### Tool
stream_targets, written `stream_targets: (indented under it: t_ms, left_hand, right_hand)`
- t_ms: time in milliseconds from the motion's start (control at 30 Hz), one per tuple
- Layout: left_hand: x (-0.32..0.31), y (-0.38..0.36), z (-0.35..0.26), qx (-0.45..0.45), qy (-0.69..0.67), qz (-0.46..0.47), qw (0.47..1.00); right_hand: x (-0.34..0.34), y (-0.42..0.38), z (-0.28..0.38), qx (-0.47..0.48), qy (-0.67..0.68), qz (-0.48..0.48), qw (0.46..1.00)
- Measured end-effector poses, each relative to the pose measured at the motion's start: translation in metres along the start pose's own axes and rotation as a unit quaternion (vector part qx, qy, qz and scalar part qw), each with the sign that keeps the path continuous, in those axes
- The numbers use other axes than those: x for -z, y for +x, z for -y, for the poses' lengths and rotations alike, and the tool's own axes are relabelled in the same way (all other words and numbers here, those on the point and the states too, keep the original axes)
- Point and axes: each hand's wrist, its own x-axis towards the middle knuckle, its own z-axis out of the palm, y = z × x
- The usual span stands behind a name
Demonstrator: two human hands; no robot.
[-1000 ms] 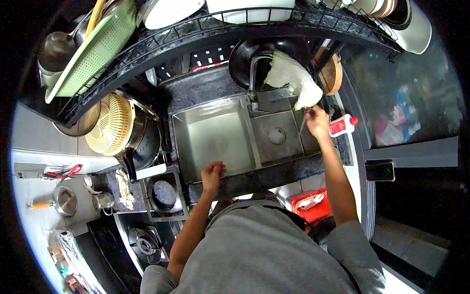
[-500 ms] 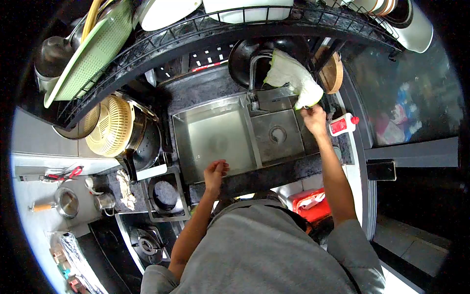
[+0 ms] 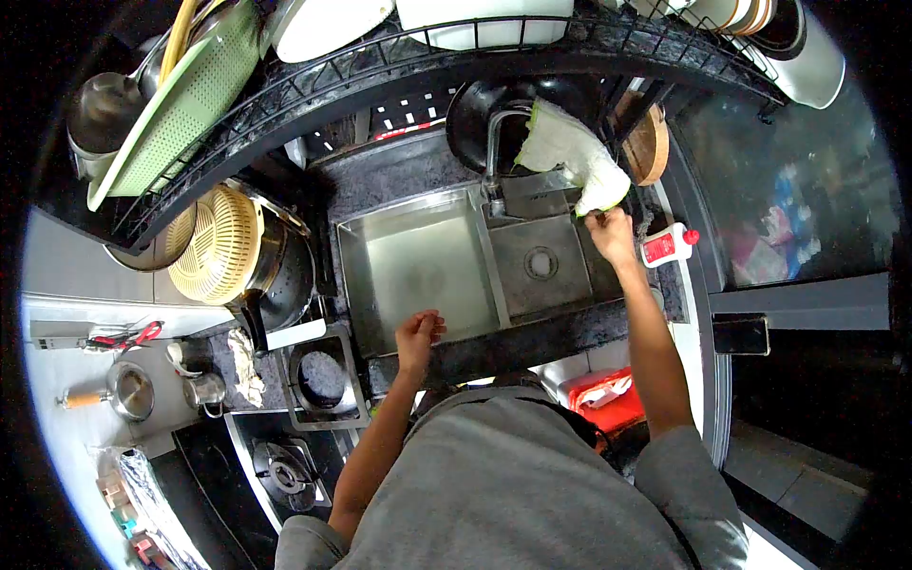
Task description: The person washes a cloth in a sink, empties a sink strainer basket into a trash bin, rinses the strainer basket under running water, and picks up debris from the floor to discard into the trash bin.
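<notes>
In a crowded kitchen with a steel double sink, the right hand has risen to the hanging white cloth, pinching its lower end; the thin utensil it carried is no longer seen. The left hand rests loosely curled on the sink's front edge.

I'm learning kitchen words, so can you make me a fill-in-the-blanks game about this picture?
1. The right hand touches the bottom end of the white ____ hanging above it.
2. The left hand rests on the front edge of the ____.
3. The white bottle beside the right hand has a ____ cap.

Missing words: cloth; sink; red
</notes>
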Motion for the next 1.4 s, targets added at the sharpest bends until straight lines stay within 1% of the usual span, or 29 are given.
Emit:
stream_targets:
  t_ms: [33,133,200,267,300,367,467,667,800,900,967,1100,1167,1200,1267,1300,1333,1367,1400]
  left_hand:
    - [-0.001,0.000,-0.001,-0.001,-0.001,0.000,1.000]
    - [-0.001,-0.003,-0.001,-0.006,0.002,-0.015,1.000]
    - [0.001,-0.001,0.000,-0.008,0.002,-0.007,1.000]
    - [0.001,-0.002,-0.001,-0.002,0.000,-0.010,1.000]
    - [0.001,-0.003,-0.002,0.005,0.000,-0.011,1.000]
    - [0.001,-0.004,-0.001,0.002,-0.007,-0.008,1.000]
    - [0.002,-0.005,0.001,-0.001,-0.012,-0.003,1.000]
    - [0.000,-0.005,-0.004,-0.002,0.000,-0.006,1.000]
    - [-0.001,-0.006,-0.007,-0.013,-0.009,-0.003,1.000]
    - [-0.003,-0.004,-0.007,-0.001,-0.002,-0.012,1.000]
    - [-0.003,-0.003,-0.007,0.000,-0.004,-0.012,1.000]
    - [0.001,-0.002,-0.004,-0.005,0.000,0.003,1.000]
    - [0.001,-0.003,-0.006,0.002,0.006,-0.005,1.000]
    - [0.000,-0.004,-0.006,0.010,0.013,-0.011,1.000]
    - [0.001,0.000,-0.002,0.011,0.013,-0.010,1.000]
    - [0.002,0.001,0.000,0.012,0.014,-0.010,1.000]
    - [0.003,0.001,0.001,0.012,0.015,-0.009,1.000]
    - [0.003,0.002,0.002,0.012,0.013,-0.008,1.000]
    - [0.003,0.002,0.002,0.012,0.010,-0.007,1.000]
  right_hand:
    - [-0.002,0.001,-0.001,-0.006,-0.006,0.019,1.000]
    - [0.003,-0.001,0.001,0.003,0.002,0.013,1.000]
    - [0.004,-0.001,0.002,0.009,0.006,0.010,1.000]
    - [0.004,0.000,-0.001,0.069,0.005,-0.003,0.998]
    - [0.006,-0.001,0.001,0.069,0.005,-0.003,0.998]
    - [0.009,-0.002,0.005,0.039,-0.002,0.031,0.999]
    - [0.006,-0.003,0.002,0.030,-0.016,0.018,0.999]
    - [0.006,-0.001,0.003,-0.004,-0.016,0.037,0.999]
    - [0.007,-0.002,0.006,0.002,-0.003,0.040,0.999]
    - [0.004,0.000,-0.001,0.017,0.005,0.019,1.000]
    - [0.007,0.000,0.004,0.004,-0.007,0.038,0.999]
    - [0.003,0.002,-0.002,0.003,-0.008,0.042,0.999]
    - [-0.002,0.004,-0.009,0.057,-0.058,-0.028,0.996]
    - [-0.011,0.006,-0.020,0.057,-0.059,-0.027,0.996]
    - [-0.035,0.015,-0.048,0.046,-0.026,-0.091,0.994]
    - [-0.038,0.018,-0.047,0.045,-0.026,-0.092,0.994]
    - [-0.043,0.019,-0.045,0.015,0.082,-0.065,0.994]
    - [-0.048,0.019,-0.043,-0.015,0.189,-0.037,0.981]
    - [-0.038,0.011,-0.020,-0.049,0.275,0.010,0.960]
